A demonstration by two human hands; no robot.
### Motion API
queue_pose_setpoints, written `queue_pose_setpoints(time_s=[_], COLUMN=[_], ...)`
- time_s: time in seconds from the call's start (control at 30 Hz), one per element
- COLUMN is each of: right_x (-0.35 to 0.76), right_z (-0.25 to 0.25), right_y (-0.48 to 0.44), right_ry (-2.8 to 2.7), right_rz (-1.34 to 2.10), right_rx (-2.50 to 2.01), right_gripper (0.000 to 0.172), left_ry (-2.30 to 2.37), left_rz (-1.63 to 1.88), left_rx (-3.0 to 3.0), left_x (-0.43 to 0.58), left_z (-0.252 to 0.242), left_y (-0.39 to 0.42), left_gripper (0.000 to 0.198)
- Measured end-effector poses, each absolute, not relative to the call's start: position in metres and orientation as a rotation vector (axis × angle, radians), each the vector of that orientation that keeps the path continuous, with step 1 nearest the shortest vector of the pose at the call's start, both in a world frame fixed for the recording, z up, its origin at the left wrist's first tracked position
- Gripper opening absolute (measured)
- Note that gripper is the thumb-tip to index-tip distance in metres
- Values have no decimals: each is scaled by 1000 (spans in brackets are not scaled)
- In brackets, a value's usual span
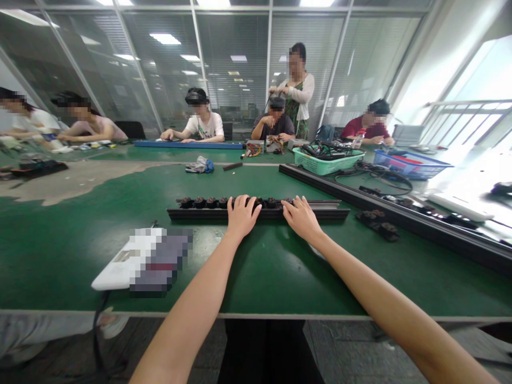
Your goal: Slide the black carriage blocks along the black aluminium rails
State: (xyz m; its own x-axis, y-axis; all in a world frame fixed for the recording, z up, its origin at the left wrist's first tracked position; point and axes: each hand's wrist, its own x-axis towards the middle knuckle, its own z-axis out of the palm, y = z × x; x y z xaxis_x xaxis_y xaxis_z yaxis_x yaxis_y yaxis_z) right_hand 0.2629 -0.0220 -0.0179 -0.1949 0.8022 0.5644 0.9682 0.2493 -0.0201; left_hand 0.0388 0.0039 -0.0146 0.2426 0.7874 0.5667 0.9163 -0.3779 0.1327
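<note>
Left hand [243, 216] and right hand [302, 217] rest half open, palm-down, on a black socket rail [200, 214] running side to side

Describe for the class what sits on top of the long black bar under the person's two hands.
A row of dark round fittings stands along the black bar. The left hand and right hand lie over part of the row, so the fittings beneath them cannot be seen.

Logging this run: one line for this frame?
left hand: on black rail | right hand: on black rail | black rail: on green table
</note>
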Motion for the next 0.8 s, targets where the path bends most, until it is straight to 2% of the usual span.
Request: queue_pose_setpoints(time_s=[0.8], right_x=[265], right_z=[-13], right_y=[-25], right_ry=[-2058], right_rz=[-497], right_rx=[-1661], right_gripper=[47], left_ry=[-1583], left_rz=[-837], left_rx=[-2278], left_x=[39], left_z=[-15], left_y=[4], left_gripper=[47])
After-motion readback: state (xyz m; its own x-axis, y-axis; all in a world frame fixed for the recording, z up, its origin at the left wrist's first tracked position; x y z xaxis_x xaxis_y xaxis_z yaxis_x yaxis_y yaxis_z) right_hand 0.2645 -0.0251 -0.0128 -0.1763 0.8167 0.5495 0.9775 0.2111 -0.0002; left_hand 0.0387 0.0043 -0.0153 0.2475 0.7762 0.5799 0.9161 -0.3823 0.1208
